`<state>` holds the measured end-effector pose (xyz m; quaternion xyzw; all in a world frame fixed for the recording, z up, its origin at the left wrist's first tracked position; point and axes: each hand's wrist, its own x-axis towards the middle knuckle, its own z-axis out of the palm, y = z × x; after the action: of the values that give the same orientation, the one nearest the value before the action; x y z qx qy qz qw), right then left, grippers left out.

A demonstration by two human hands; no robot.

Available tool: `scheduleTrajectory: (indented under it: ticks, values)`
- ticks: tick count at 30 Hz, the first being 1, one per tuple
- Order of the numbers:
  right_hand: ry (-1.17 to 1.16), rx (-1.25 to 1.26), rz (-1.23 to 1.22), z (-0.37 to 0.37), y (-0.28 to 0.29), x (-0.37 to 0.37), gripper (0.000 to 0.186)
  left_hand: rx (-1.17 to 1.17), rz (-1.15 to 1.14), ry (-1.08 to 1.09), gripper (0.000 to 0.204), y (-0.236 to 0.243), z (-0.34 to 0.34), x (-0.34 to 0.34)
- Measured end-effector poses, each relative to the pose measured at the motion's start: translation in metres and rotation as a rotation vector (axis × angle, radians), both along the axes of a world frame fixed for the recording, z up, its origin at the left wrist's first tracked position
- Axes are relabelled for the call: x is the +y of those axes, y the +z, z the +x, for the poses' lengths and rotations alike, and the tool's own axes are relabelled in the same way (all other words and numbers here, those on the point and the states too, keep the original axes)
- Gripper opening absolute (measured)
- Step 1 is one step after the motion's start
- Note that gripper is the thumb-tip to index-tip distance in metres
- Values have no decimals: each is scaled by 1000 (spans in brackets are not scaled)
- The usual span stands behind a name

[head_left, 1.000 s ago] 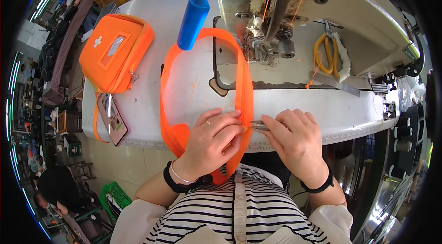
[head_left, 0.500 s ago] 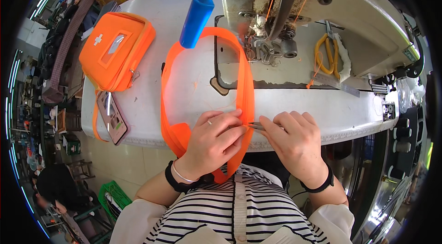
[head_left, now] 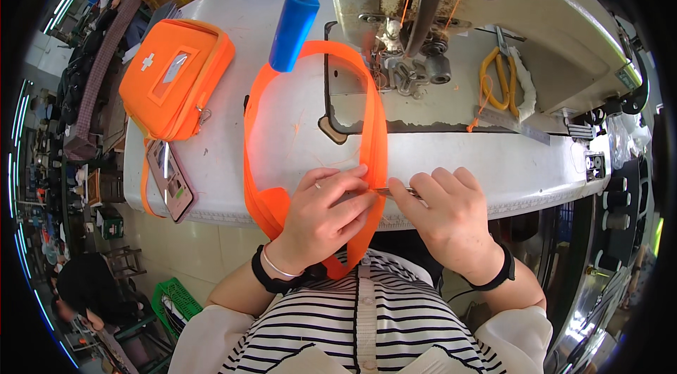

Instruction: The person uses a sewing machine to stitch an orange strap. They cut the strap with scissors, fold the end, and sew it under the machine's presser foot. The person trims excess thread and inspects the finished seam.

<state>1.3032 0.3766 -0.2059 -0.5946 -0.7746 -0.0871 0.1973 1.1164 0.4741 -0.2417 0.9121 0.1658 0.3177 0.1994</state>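
Note:
A long orange fabric band (head_left: pixel 374 127) stands in a loop on the white sewing table, its near end hanging over the edge against my striped shirt. My left hand (head_left: pixel 326 212) is closed on the band's right side, fingers pinching it near the table edge. Close by on the right, my right hand (head_left: pixel 448 215) is closed around a small pointed metal tool (head_left: pixel 384 191). The tool's tip touches the band beside my left fingertips. Most of it is hidden in my palm, so tweezers or thread snips I cannot tell apart.
Beyond the band stands a sewing machine (head_left: pixel 557 42) with orange thread. A blue-sleeved rod (head_left: pixel 294 28) hangs over the loop. Yellow-handled scissors (head_left: pixel 499 77) and a metal ruler (head_left: pixel 518 127) lie right; an orange zipped case (head_left: pixel 176 77) and a phone (head_left: pixel 169 180) lie left.
The metal tool's two points, apart before, now show as one thin line at the band. My right hand has shifted slightly left; my left hand keeps its pinch.

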Motion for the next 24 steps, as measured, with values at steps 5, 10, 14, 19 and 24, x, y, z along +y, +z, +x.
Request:
scheduleTrajectory:
  ticks: [5,10,14,19,24]
  values:
    - [27,-17,-94,2,7,2,28,-15,-8,-4,26,2,1,1]
    - [30,21,-141,4,2,3,28,-28,-19,-4,25,2,0,1]
    - [15,72,-94,7,-8,1,29,-30,-39,-6,23,3,0,1]
    - [37,22,-62,5,-4,2,31,-27,-52,-5,23,4,0,1]
    - [51,23,-93,3,-2,3,32,-17,-66,-14,22,4,-1,2]
